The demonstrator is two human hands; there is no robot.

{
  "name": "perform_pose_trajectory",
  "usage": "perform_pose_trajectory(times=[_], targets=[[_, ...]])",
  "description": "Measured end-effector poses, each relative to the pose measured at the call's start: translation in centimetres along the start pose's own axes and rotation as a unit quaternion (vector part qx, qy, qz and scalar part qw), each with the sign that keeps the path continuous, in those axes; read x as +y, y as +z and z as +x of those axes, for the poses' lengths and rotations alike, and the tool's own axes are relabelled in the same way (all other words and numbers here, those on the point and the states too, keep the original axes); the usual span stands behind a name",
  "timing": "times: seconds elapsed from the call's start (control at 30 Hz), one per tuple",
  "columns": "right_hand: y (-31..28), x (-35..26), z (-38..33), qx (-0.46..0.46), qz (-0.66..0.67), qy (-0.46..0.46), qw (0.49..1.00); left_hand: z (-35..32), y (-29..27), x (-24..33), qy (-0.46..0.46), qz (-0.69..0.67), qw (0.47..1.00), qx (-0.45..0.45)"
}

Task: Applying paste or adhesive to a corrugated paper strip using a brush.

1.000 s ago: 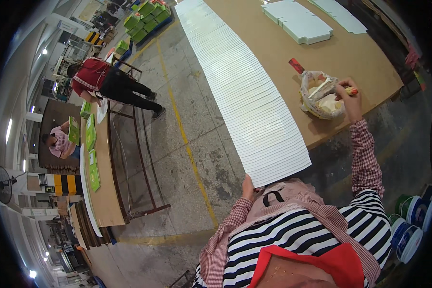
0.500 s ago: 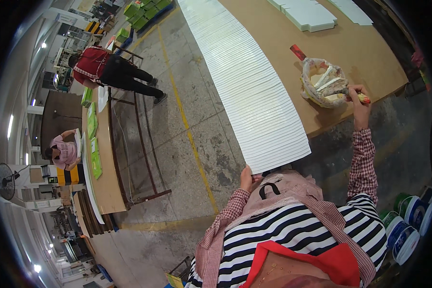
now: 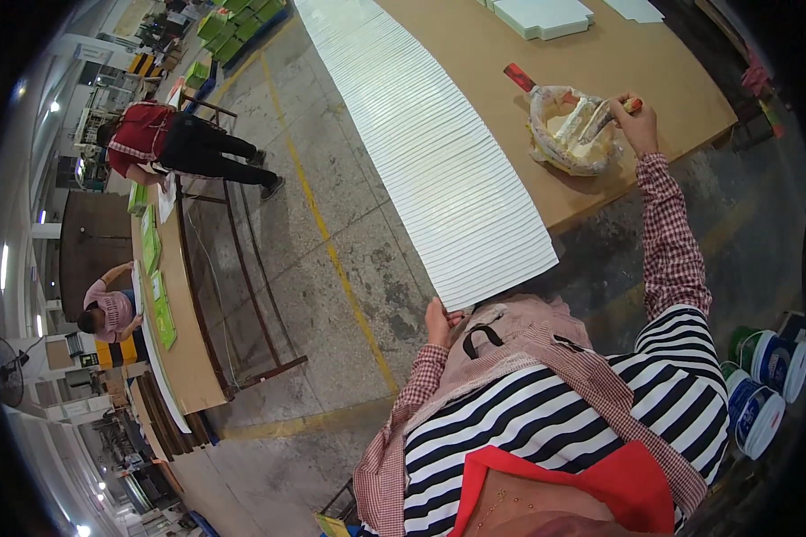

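Note:
My right hand (image 3: pixel 638 123) is closed around the handle of a brush (image 3: pixel 597 122), which slants down into a tub (image 3: pixel 539 106) lined with plastic. Pale paste coats the inside of the tub and hides the brush's tip. A flat strip, also smeared with paste, lies across the tub. Toward my body, my left hand (image 3: pixel 441 322) pinches the near left corner of a long row of overlapping white sheets (image 3: pixel 457 170). These sheets run away from me along the table's left side, their edges forming narrow steps.
Beyond the tub on the brown table (image 3: pixel 654 76) lies a red-ended tool (image 3: pixel 518 77). Stacks of white card (image 3: pixel 544 18) sit at the far end. Paint-style buckets (image 3: pixel 754 412) stand on the floor at right. Two people work at another table (image 3: pixel 192 349) on the left.
My right hand has moved from the tub's near right side to its far right, lifting the brush handle more steeply. My left hand stays at the sheets' corner. The whole view has shifted slightly.

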State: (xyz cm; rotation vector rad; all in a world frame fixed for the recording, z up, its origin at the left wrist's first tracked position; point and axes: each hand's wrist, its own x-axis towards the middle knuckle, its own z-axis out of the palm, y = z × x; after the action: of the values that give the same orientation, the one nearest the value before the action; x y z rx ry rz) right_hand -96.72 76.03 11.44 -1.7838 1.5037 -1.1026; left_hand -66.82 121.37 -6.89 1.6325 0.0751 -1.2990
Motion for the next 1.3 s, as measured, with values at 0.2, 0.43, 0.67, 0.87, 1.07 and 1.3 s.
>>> perform_pose_trajectory(times=[0.2, 0.43, 0.67, 0.87, 1.07, 1.3], targets=[[-1.1, -1.1, 0.4, 0.035, 0.158, 0.020, 0.987, -0.7, 0.2, 0.4, -0.015, -0.007, 1.000, -0.018], [-1.3, -4.1, -4.6, 0.089, 0.334, 0.063, 0.936, 1.2, -1.7, 0.1, -0.049, 0.091, 0.992, -0.078], [4.1, -9.1, -10.5, 0.067, 0.410, 0.057, 0.908, 3.8, -8.6, 0.9, -0.078, 0.035, 0.984, -0.154], [14.7, -15.5, -14.6, 0.100, 0.439, 0.073, 0.890, 6.9, -20.4, 5.3, -0.050, 0.086, 0.989, -0.111], [23.3, -20.7, -16.0, 0.085, 0.453, 0.098, 0.882, 11.4, -34.6, 9.1, -0.007, 0.127, 0.992, -0.015], [32.6, -23.8, -9.0, 0.108, 0.456, 0.072, 0.880, 17.9, -41.2, 12.1, -0.041, 0.193, 0.980, 0.034]])
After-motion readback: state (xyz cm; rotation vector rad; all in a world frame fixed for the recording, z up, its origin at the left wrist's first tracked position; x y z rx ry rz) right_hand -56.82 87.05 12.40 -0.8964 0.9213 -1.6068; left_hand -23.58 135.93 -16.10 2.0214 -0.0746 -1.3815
